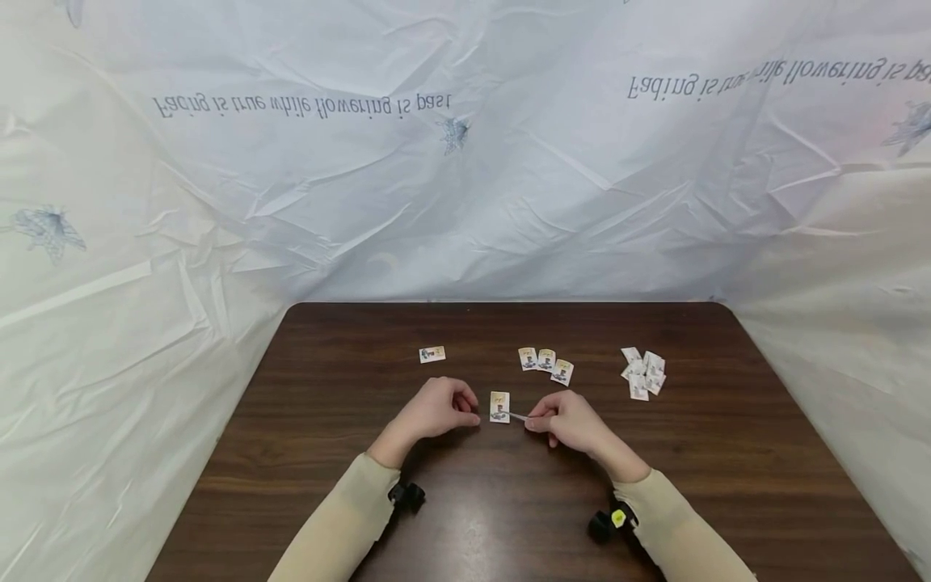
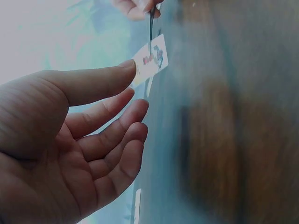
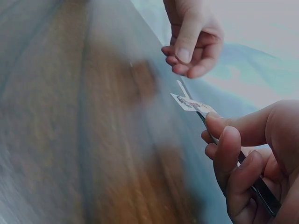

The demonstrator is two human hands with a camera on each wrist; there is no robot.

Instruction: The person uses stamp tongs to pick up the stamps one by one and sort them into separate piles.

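Observation:
A small white card (image 1: 499, 400) with a yellow and dark print sits between the two hands near the table's middle. My right hand (image 1: 575, 422) pinches slim dark tweezers (image 3: 265, 193), whose tip lies across the card's printed face. Whether the tip grips the card I cannot tell. Left of the card, my left hand (image 1: 436, 408) hovers with loosely bent fingers and nothing in them. A narrow gap separates its fingertips from the card in the head view; in the left wrist view the thumb (image 2: 100, 84) overlaps the card's near corner.
On the dark wooden table (image 1: 327, 412), one like card (image 1: 432, 354) lies at the back left. A row of 3 cards (image 1: 546, 360) is behind the right hand. Further right is a loose pile of several cards (image 1: 638, 378). White printed sheeting (image 1: 465, 218) hangs around the table.

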